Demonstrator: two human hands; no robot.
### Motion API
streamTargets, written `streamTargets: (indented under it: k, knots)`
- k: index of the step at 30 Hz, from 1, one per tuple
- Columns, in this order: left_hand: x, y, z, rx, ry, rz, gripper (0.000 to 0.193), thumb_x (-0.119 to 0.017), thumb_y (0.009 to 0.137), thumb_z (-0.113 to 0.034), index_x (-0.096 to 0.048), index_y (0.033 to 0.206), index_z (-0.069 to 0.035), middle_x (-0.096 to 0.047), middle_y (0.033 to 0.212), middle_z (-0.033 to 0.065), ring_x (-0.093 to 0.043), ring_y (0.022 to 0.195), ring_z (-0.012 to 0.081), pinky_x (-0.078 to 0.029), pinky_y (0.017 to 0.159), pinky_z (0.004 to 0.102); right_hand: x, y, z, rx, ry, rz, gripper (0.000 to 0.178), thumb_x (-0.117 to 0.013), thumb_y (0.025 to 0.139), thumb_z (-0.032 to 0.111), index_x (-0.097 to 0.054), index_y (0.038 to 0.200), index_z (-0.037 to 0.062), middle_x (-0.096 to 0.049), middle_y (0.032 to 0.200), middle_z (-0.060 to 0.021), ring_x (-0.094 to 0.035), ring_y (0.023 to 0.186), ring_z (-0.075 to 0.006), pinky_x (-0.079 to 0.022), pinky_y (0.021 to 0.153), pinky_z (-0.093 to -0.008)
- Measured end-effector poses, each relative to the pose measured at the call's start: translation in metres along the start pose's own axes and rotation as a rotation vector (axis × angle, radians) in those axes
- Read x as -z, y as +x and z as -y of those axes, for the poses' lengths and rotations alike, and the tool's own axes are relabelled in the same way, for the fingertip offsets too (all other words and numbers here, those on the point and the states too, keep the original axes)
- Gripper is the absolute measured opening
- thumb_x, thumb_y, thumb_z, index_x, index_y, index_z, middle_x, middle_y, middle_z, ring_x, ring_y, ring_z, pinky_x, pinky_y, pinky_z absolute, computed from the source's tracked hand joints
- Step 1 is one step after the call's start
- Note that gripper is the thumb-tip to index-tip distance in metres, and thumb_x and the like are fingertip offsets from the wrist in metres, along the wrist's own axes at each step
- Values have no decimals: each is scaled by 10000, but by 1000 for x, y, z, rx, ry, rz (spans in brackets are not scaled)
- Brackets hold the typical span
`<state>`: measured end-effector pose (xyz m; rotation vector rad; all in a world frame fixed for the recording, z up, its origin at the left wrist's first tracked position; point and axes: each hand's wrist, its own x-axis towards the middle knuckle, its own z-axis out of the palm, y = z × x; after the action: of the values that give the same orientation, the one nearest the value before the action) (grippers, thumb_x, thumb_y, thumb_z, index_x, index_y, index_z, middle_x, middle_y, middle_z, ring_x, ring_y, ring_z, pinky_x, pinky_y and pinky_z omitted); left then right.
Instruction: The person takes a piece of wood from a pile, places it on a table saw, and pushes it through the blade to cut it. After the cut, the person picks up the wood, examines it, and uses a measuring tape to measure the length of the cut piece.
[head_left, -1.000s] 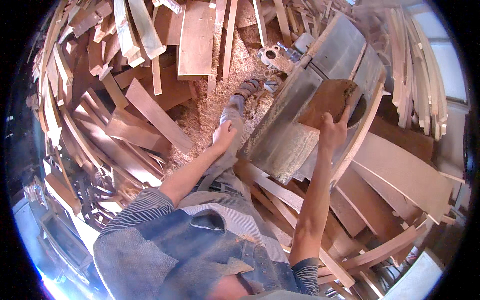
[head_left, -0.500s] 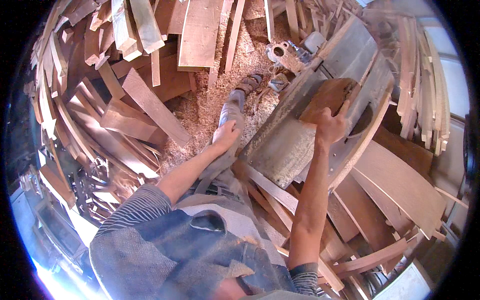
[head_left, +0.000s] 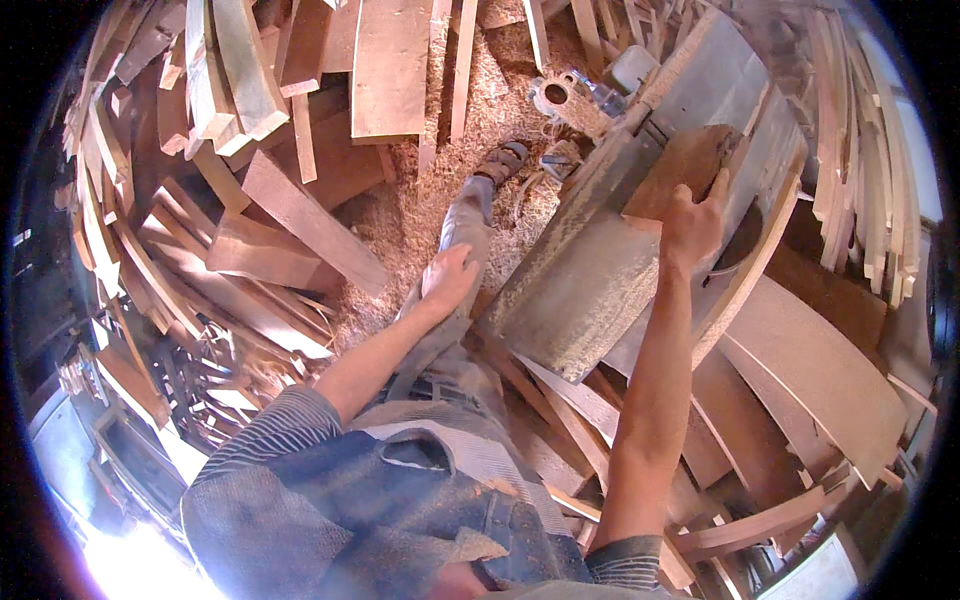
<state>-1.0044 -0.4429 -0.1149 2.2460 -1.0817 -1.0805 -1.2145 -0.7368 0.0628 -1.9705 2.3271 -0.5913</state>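
A short, rough brown board (head_left: 675, 178) lies flat on the grey metal table (head_left: 580, 275) of a woodworking machine, right of centre. My right hand (head_left: 692, 228) grips its near right end; the index finger stretches along the right edge and the thumb presses on top. Some of the other fingers are hidden. On the right side of the machine, near that hand, is a dark round opening (head_left: 740, 240). My left hand (head_left: 450, 277) is loosely closed above my left leg, apart from the machine, with nothing visible in it.
Stacked boards and strips (head_left: 270, 255) crowd the left. More planks (head_left: 815, 370) lie right of the machine, and tall strips (head_left: 875, 180) lean beyond. Wood shavings (head_left: 400, 225) cover the floor around my sandalled foot (head_left: 502, 160). A motor-like part (head_left: 565, 100) sits beside the machine.
The whole view has shifted a little, so most things sit farther right. The board and my right hand have moved slightly farther away along the metal table. My left hand has hardly moved.
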Motion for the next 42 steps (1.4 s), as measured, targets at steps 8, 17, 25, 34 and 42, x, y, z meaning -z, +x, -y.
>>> streamTargets:
  k: [8,17,25,34,42]
  knots:
    - [-15,-1,6,19,-6,-27,438,-653,905,-316,-658,1266,-68,-680,1270,184,-628,1195,385,-506,1013,486,-11,32,0,31,-24,-26,734,-611,798,294,-535,1515,156,-734,1093,-262,-706,1008,-437,-537,929,-507]
    - [-9,2,-14,-26,32,-79,399,-690,878,-297,-676,1196,-56,-702,1082,204,-664,1045,392,-527,895,476,-24,92,5,-27,-138,32,767,-611,789,346,-507,1539,219,-739,1127,-239,-711,1035,-427,-538,942,-505]
    - [-8,14,-13,-47,-37,-97,384,-695,899,-287,-677,1183,-29,-682,1212,198,-625,1159,381,-484,1003,485,-32,136,11,-57,-123,87,810,-615,780,366,-464,1571,287,-727,1216,-216,-690,1135,-400,-517,1009,-485]
    - [15,27,-44,-32,40,-74,359,-675,898,-245,-672,1180,-23,-686,1225,183,-626,1157,385,-498,1005,477,-60,196,-6,104,-98,-74,770,-629,788,331,-496,1541,246,-754,1062,-227,-727,969,-431,-549,885,-544]
    - [6,28,-28,-108,17,-81,386,-684,889,-264,-671,1206,-45,-700,1194,171,-636,1124,384,-509,980,475,-41,193,-18,103,7,16,799,-710,775,284,-503,1545,250,-704,1277,-212,-697,1114,-403,-524,984,-491]
